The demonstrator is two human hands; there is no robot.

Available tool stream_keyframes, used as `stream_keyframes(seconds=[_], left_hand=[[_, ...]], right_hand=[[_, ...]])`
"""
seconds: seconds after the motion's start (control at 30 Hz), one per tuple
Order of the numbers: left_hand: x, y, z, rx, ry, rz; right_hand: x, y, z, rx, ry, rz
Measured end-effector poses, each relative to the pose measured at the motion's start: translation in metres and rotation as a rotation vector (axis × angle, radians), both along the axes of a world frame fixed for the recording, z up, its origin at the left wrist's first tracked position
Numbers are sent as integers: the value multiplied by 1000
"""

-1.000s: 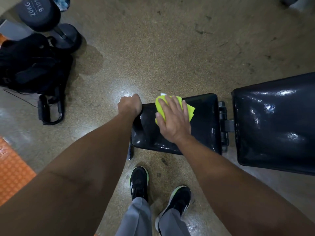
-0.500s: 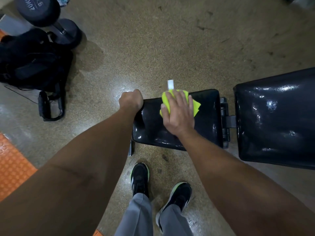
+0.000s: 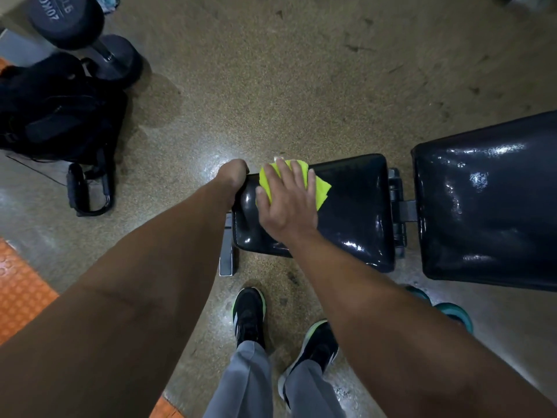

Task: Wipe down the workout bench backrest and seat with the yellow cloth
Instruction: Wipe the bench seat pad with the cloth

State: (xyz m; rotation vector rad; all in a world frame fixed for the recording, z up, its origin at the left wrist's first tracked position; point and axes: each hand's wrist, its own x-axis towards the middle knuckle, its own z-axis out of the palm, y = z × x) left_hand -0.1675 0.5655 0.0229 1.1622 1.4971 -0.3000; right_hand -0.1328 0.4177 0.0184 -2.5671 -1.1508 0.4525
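Two black pads make up the workout bench in this gym-floor scene: the large glossy backrest (image 3: 488, 200) at right and, across a metal hinge gap, the smaller seat (image 3: 355, 206) at centre, both shining as if wet (though glare alone could account for that). A person stands at the near side of the seat, wiping it. The left hand (image 3: 232, 176) is curled into a fist at the seat's far-left corner; it appears to grip or brace on the pad's edge, but the fingers are hidden, so what it holds cannot be told. The right hand (image 3: 287, 197) lies flat, fingers straight and spread, pressing the yellow cloth (image 3: 321, 188) onto the far-left part of the seat, the crumpled cloth showing beyond the fingertips and to their right. By these signs the seat pass is in hand, worked at its outer end. The next move likely calls for sweeping the cloth over the seat's remaining surface, toward the near edge and the hinge, palm kept flat so the cloth does not bunch or slip off the far rim. A dark bag (image 3: 57, 113) and a dumbbell (image 3: 87, 31) lie well apart at upper left.
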Motion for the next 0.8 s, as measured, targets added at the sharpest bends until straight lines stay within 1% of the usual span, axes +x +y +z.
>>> stream_keyframes(seconds=[0.07,0.17,0.27,0.33,0.43,0.5,0.53,0.6,0.7,0.77,0.8], left_hand=[[-2,-4,15,-70,-33,50],[-9,-8,19,-166,-91,106],[-20,-15,16,-184,-96,143],[-25,-19,10,-178,-111,189],[-29,-18,-2,-142,-133,218],[-28,-18,-3,-126,-123,223],[-28,-17,0,-116,-118,223],[-28,-15,4,-117,-105,215],[-30,-16,6,-177,-102,217],[-32,-17,3,-174,-105,208],[-32,-17,1,-163,-110,195]], right_hand=[[-16,14,5,-2,-8,-18],[-43,-2,10,65,-46,139],[-45,-33,4,68,-62,226],[-37,-39,0,42,-81,180],[-37,-15,1,22,-55,-31],[-49,2,5,28,-44,-76],[-57,4,6,30,-55,-39],[-71,-5,6,12,-97,102],[-72,-32,1,42,-115,249],[-62,-37,-5,65,-143,247],[-58,-33,-6,80,-147,196]])
